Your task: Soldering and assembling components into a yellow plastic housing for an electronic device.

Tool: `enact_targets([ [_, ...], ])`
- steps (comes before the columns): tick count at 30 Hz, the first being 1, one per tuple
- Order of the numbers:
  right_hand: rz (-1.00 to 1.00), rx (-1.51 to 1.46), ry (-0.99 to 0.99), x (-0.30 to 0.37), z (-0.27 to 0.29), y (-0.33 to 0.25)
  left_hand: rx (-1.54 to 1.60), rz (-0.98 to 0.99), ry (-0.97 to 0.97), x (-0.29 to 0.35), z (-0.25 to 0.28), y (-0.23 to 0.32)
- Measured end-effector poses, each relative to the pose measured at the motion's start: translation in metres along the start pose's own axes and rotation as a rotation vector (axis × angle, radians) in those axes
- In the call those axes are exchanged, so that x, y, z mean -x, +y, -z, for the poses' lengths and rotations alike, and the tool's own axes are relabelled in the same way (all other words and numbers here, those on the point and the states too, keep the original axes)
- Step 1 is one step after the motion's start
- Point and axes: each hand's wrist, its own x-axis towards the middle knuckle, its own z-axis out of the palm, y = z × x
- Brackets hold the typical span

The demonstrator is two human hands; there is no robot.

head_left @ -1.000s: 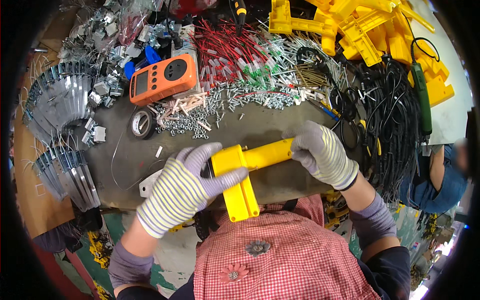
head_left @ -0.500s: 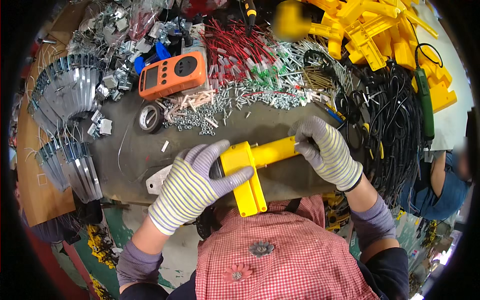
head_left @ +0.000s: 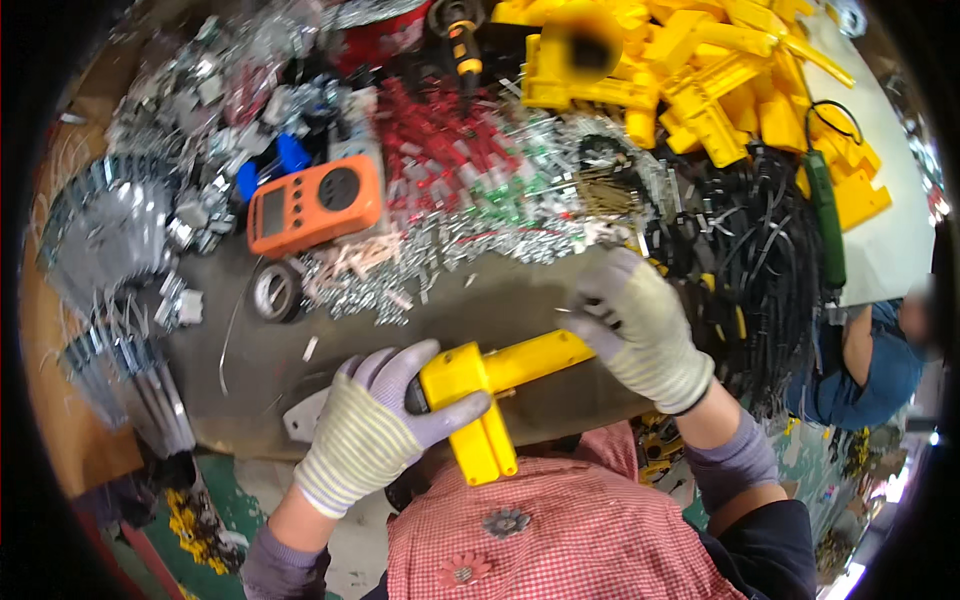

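Note:
My left hand (head_left: 375,425) grips the block-shaped end of a yellow plastic housing (head_left: 480,440), thumb across its face. The housing's long handle (head_left: 540,360) points right, toward my other hand. A flat metal plate (head_left: 303,418) with a hole shows to the left, partly behind my left hand. My right hand (head_left: 645,335) is at the handle's far end, thumb and fingers pinched together. A thin shiny tip pokes out from that pinch; the rest is hidden and blurred. Both hands wear striped knit gloves.
An orange meter (head_left: 315,205) and a roll of black tape (head_left: 275,290) lie at the left. Screws and nuts (head_left: 370,290), red wires (head_left: 430,140), yellow housings (head_left: 710,90) and black cables (head_left: 765,270) are heaped behind. A green-handled tool (head_left: 825,215) and another person (head_left: 870,360) are at right.
The whole view has shifted, so the bench appears lower. My left hand keeps its grip on the housing. My right hand has lifted slightly off the handle's end, still pinching.

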Motion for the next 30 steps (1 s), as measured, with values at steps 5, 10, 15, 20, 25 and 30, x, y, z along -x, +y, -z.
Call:
enact_targets([
  [5,-0.02,0.143,-0.025,-0.017,-0.008,0.005,-0.1,-0.13,0.097,0.004,-0.003,-0.009],
  [10,-0.175,0.459,0.154,-0.014,0.035,0.042,-0.096,-0.11,0.071,0.004,-0.004,-0.01],
  [15,-0.154,0.563,-0.093,-0.009,0.049,0.043,-0.1,-0.091,0.062,0.005,-0.003,-0.009],
  [20,-0.2,0.785,-0.166,-0.009,0.033,0.044,-0.113,-0.102,0.062,0.006,-0.006,-0.01],
  [25,-0.002,0.68,-0.013,-0.015,0.03,0.042,-0.062,-0.052,0.037,0.008,0.001,-0.006],
  [30,-0.184,0.33,0.063,-0.027,0.041,0.025,0.054,0.015,0.045,-0.001,0.001,-0.005],
])
